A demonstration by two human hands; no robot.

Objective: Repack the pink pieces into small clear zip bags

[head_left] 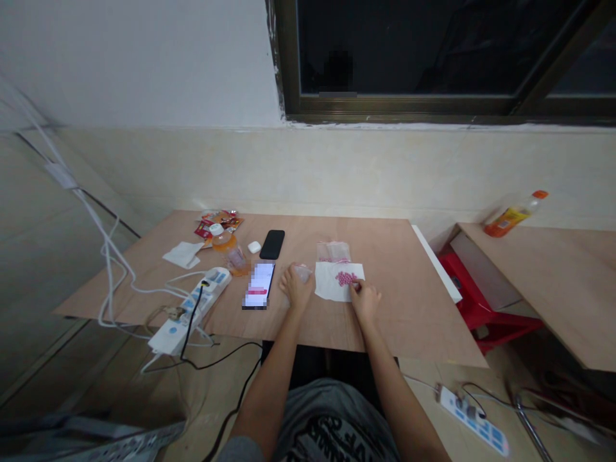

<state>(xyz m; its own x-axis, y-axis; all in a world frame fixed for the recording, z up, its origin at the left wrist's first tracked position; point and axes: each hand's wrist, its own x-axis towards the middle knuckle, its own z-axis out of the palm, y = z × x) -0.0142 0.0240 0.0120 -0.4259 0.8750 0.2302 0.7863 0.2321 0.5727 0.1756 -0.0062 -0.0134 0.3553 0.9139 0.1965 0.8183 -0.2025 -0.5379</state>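
I sit at a low wooden table (394, 308). My left hand (296, 287) rests on it, fingers curled round a small clear plastic bag (304, 272). My right hand (364, 299) reaches with pinched fingers onto a white paper sheet (332, 285) carrying a pile of small pink beads (346, 278); what the fingertips hold is too small to see. A stack of small clear bags (333, 251) lies just behind the paper.
A lit phone (259, 285) and a dark phone (272, 244) lie left of my hands, with an earbud case (254, 246), a small orange bottle (222, 238), a white tissue (183, 254) and a power strip (192, 308). A red stool (486, 308) and a second table with a bottle (514, 214) stand right.
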